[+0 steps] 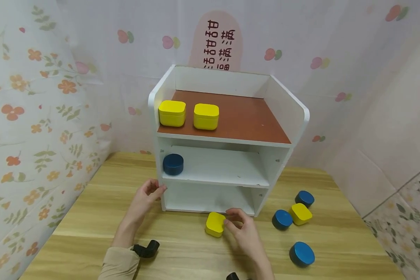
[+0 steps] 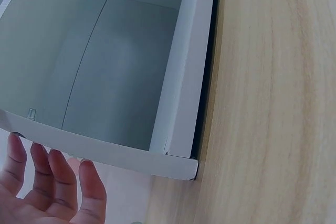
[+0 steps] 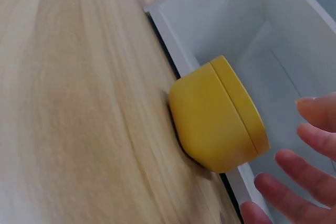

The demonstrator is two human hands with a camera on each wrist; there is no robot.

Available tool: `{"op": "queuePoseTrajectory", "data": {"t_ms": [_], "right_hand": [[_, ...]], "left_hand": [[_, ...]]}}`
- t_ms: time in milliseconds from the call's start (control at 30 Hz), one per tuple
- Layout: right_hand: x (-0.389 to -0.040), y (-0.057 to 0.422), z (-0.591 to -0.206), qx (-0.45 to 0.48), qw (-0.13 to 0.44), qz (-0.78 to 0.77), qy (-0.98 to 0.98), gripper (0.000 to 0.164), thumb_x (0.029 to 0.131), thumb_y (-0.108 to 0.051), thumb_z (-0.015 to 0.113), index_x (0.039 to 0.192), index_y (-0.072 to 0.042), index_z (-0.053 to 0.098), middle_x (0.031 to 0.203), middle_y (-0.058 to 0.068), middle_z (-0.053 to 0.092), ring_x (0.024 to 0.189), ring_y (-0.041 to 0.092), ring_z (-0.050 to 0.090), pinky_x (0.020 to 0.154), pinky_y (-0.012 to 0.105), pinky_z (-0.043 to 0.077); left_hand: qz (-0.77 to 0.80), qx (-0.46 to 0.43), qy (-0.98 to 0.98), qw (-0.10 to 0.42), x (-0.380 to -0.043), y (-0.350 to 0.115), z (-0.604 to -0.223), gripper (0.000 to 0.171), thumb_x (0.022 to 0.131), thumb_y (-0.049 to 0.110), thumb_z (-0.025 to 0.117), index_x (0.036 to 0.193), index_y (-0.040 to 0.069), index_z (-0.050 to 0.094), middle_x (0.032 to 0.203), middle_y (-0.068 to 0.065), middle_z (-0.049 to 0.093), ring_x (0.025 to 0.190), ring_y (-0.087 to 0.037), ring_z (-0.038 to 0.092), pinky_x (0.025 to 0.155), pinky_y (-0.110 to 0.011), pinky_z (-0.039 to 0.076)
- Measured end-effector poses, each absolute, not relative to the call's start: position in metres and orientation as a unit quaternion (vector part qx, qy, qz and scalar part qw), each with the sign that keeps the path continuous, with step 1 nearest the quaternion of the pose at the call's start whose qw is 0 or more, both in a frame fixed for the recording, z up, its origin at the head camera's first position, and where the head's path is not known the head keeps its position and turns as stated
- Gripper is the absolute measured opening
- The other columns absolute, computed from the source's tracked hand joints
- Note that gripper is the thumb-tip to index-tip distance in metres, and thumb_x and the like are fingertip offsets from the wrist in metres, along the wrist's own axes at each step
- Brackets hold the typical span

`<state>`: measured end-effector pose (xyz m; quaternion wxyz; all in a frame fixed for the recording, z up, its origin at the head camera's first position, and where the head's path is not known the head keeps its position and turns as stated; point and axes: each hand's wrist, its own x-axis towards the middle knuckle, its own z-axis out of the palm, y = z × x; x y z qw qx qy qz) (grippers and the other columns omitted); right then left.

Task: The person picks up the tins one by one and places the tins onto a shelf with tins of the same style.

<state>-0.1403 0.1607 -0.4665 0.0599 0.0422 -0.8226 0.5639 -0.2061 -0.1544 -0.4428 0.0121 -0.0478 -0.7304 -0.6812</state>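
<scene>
While the left hand (image 1: 145, 199) rested with loosely spread fingers against the left front edge of the white shelf unit (image 1: 227, 144), the right hand (image 1: 240, 227) hovered beside the yellow box (image 1: 215, 224) near the middle of the wooden table (image 1: 91, 233), just in front of the unit's bottom opening. The box lay directly to the left of the right fingertips, touching them or very nearly so; the right wrist view showed the fingers (image 3: 310, 145) straight and spread, not curled round it. The box (image 3: 218, 116) was a rounded square with no clear long axis, its lid seam running round near the top, and it sat against the unit's bottom front edge. The right hand was plainly the nearer one; the left was well apart from the box, at the unit's left wall.

Two more yellow boxes (image 1: 189, 114) stood at the left front of the brown top shelf, and a blue round tin (image 1: 173, 164) at the left end of the middle shelf. Toward the table's right edge lay three blue tins (image 1: 301, 254) and another yellow box (image 1: 301, 214). Behind the unit a pink sign (image 1: 217, 42) carried Chinese characters, partly hidden; those I could make out looked like 甜甜 and 满满. No labels showed on the boxes or tins.
</scene>
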Motion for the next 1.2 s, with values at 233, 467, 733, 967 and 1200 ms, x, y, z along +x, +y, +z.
{"op": "queuePoseTrajectory", "data": {"t_ms": [233, 467, 733, 967, 1200], "right_hand": [[-0.140, 0.156, -0.468, 0.049, 0.041, 0.556, -0.828, 0.039, 0.087, -0.013, 0.075, 0.120, 0.001, 0.060, 0.119, 0.014, 0.062, 0.103, 0.028, 0.061, 0.089, 0.040, 0.051], [-0.142, 0.152, -0.470, 0.056, 0.026, 0.540, -0.839, 0.053, 0.085, -0.021, 0.078, 0.127, 0.000, 0.056, 0.124, 0.014, 0.060, 0.107, 0.030, 0.058, 0.089, 0.042, 0.051], [-0.139, 0.147, -0.475, 0.086, -0.007, 0.527, -0.846, 0.064, 0.083, -0.025, 0.080, 0.134, 0.000, 0.050, 0.126, 0.014, 0.058, 0.105, 0.027, 0.056, 0.091, 0.042, 0.047], [-0.137, 0.145, -0.479, 0.096, -0.008, 0.491, -0.866, 0.068, 0.080, -0.021, 0.082, 0.136, 0.000, 0.048, 0.135, 0.019, 0.050, 0.121, 0.035, 0.049, 0.104, 0.056, 0.033], [-0.137, 0.146, -0.480, 0.087, -0.015, 0.477, -0.875, 0.066, 0.078, -0.016, 0.083, 0.133, -0.003, 0.049, 0.134, 0.015, 0.051, 0.121, 0.034, 0.049, 0.105, 0.056, 0.033]], "left_hand": [[-0.682, -0.044, -0.730, 0.013, -0.206, -0.155, -0.444, 0.030, 0.096, 0.024, 0.065, 0.107, 0.000, 0.050, 0.096, -0.008, 0.051, 0.091, -0.019, 0.049, 0.082, -0.033, 0.046], [-0.683, -0.044, -0.729, 0.014, -0.207, -0.157, -0.445, 0.031, 0.097, 0.024, 0.064, 0.108, 0.000, 0.049, 0.097, -0.007, 0.051, 0.091, -0.018, 0.048, 0.082, -0.032, 0.046], [-0.682, -0.043, -0.730, 0.011, -0.207, -0.159, -0.446, 0.030, 0.097, 0.024, 0.064, 0.108, 0.000, 0.049, 0.097, -0.008, 0.050, 0.092, -0.019, 0.049, 0.082, -0.032, 0.046], [-0.674, -0.047, -0.737, 0.010, -0.209, -0.157, -0.446, 0.034, 0.096, 0.028, 0.065, 0.108, 0.000, 0.050, 0.097, -0.009, 0.050, 0.093, -0.021, 0.049, 0.084, -0.036, 0.047], [-0.680, -0.037, -0.732, 0.003, -0.207, -0.154, -0.442, 0.032, 0.096, 0.025, 0.064, 0.109, 0.000, 0.049, 0.099, -0.008, 0.051, 0.093, -0.020, 0.048, 0.084, -0.033, 0.046]]}}
